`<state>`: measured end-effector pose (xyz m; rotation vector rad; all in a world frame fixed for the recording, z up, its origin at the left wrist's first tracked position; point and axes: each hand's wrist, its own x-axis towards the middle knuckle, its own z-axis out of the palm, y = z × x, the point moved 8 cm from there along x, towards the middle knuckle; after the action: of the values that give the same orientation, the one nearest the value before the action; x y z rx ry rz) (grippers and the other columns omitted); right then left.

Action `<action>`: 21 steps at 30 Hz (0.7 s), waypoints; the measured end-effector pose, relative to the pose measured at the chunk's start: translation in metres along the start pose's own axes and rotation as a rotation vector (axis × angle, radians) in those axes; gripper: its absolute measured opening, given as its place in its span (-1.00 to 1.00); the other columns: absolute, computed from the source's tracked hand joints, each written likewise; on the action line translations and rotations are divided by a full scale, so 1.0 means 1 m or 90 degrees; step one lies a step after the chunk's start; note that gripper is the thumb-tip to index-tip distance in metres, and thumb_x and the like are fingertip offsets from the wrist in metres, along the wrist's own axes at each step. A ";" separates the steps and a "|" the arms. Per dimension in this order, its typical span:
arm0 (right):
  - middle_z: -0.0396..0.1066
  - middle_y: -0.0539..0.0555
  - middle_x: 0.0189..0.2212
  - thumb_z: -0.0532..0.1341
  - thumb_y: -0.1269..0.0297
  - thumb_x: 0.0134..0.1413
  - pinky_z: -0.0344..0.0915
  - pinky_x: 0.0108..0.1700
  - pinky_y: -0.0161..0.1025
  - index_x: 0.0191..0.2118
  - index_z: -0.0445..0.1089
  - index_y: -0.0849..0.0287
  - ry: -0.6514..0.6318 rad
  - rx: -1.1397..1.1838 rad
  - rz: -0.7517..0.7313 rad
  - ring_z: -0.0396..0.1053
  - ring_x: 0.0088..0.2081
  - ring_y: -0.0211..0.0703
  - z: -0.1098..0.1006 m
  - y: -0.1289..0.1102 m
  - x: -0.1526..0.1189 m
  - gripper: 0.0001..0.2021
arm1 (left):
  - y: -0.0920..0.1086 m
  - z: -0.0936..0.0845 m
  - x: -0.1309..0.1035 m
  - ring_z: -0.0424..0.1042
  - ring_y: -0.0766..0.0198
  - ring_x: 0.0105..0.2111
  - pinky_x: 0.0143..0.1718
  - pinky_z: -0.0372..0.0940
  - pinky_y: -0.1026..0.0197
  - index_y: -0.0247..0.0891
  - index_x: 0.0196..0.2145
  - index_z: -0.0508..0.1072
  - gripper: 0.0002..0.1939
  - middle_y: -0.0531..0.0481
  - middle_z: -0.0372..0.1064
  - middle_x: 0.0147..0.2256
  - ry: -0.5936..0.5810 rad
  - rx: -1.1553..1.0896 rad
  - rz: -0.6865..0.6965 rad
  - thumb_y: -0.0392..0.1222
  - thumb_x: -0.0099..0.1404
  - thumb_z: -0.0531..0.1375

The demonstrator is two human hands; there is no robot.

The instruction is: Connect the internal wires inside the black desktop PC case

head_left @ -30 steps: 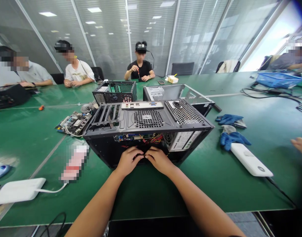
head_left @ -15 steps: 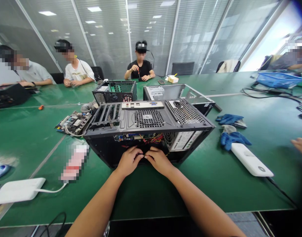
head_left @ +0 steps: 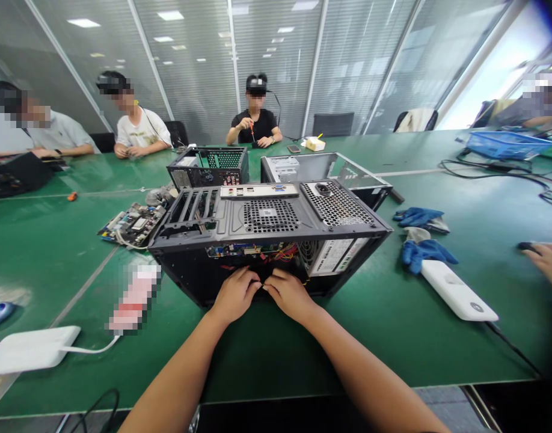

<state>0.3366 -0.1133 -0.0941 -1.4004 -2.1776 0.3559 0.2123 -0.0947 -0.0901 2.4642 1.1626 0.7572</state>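
plainly, the case [head_left: 271,231] stands on the table [head_left: 267,361] just beyond the left hand [head_left: 233,296] and right hand [head_left: 288,296], its open side toward them. the two nearly meet at its lower part, thumbs and fingertips drawn narrow on a small bit [head_left: 262,285] between them, too tiny to identify.

Your left hand [head_left: 234,294] and right hand [head_left: 288,294] are ungloved, with bare fingers [head_left: 252,290] and softly rounded knuckles; the nails are too small and shadowed to make out. Your wrists [head_left: 217,317] are bare and slim; from there your left forearm [head_left: 181,370] and right forearm [head_left: 359,368] run smooth and uncovered, widening evenly towards the bottom edge of the view; between them, low down, a plain black area [head_left: 276,418] may be your clothing, too dark to show its cut.
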 end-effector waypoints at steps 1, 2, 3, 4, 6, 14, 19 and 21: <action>0.31 0.02 -0.36 0.18 0.39 0.25 0.18 -0.28 -0.30 -0.33 0.47 0.15 -0.001 -0.003 -0.003 0.31 -0.32 -0.22 0.000 -0.001 0.000 -0.85 | 0.000 0.000 0.001 0.41 0.08 -0.05 -0.03 0.32 0.06 -0.19 -0.21 0.42 -0.87 -0.07 0.44 -0.22 0.000 -0.004 -0.003 -0.20 0.41 0.08; 0.30 0.02 -0.36 0.18 0.38 0.26 0.18 -0.28 -0.30 -0.33 0.47 0.14 0.000 -0.004 -0.005 0.30 -0.32 -0.22 -0.001 -0.002 -0.001 -0.85 | 0.000 0.000 0.001 0.41 0.09 -0.06 -0.04 0.32 0.06 -0.19 -0.23 0.43 -0.87 -0.06 0.44 -0.23 0.001 -0.010 -0.004 -0.20 0.40 0.08; 0.30 0.01 -0.37 0.17 0.38 0.26 0.19 -0.28 -0.30 -0.33 0.47 0.14 0.001 -0.005 -0.007 0.30 -0.32 -0.22 -0.001 -0.002 -0.001 -0.84 | 0.000 0.000 0.002 0.42 0.10 -0.09 -0.06 0.32 0.07 -0.19 -0.24 0.44 -0.86 -0.06 0.45 -0.24 0.002 -0.017 -0.005 -0.21 0.40 0.08; 0.30 0.01 -0.37 0.17 0.38 0.27 0.19 -0.28 -0.30 -0.33 0.47 0.14 0.002 -0.005 -0.009 0.30 -0.32 -0.22 -0.002 -0.003 -0.001 -0.84 | 0.000 -0.001 0.002 0.43 0.12 -0.12 -0.08 0.33 0.09 -0.19 -0.25 0.44 -0.86 -0.05 0.45 -0.26 0.004 -0.022 -0.005 -0.21 0.40 0.08; 0.30 0.01 -0.37 0.17 0.38 0.27 0.19 -0.27 -0.30 -0.33 0.47 0.14 0.006 -0.002 -0.009 0.31 -0.32 -0.22 -0.002 -0.003 -0.001 -0.84 | 0.000 -0.002 0.003 0.43 0.14 -0.19 -0.13 0.33 0.11 -0.20 -0.26 0.44 -0.87 -0.03 0.44 -0.30 0.011 -0.027 -0.004 -0.20 0.39 0.09; 0.30 0.01 -0.35 0.18 0.40 0.25 0.20 -0.27 -0.32 -0.32 0.47 0.15 0.013 0.052 0.007 0.31 -0.33 -0.25 -0.002 0.002 -0.001 -0.86 | 0.005 -0.006 0.001 0.39 0.18 -0.25 -0.16 0.30 0.14 -0.20 -0.25 0.44 -0.88 -0.02 0.40 -0.33 0.037 -0.033 0.024 -0.19 0.38 0.11; 0.28 0.01 -0.39 0.16 0.41 0.26 0.20 -0.27 -0.30 -0.35 0.46 0.14 0.016 0.045 -0.013 0.29 -0.34 -0.23 -0.004 -0.003 -0.001 -0.83 | 0.002 -0.005 0.003 0.36 0.26 -0.38 -0.29 0.26 0.22 -0.21 -0.32 0.43 -0.84 0.04 0.36 -0.43 0.014 -0.078 -0.007 -0.18 0.38 0.09; 0.28 0.01 -0.40 0.16 0.40 0.26 0.20 -0.27 -0.30 -0.36 0.46 0.14 0.017 0.037 -0.017 0.28 -0.35 -0.22 -0.004 -0.003 -0.001 -0.82 | 0.000 -0.004 0.003 0.36 0.27 -0.40 -0.33 0.24 0.24 -0.22 -0.33 0.43 -0.83 0.04 0.36 -0.43 0.005 -0.088 -0.017 -0.19 0.38 0.09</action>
<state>0.3367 -0.1163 -0.0898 -1.3364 -2.1449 0.3862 0.2119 -0.0923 -0.0856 2.3300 1.1052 0.8111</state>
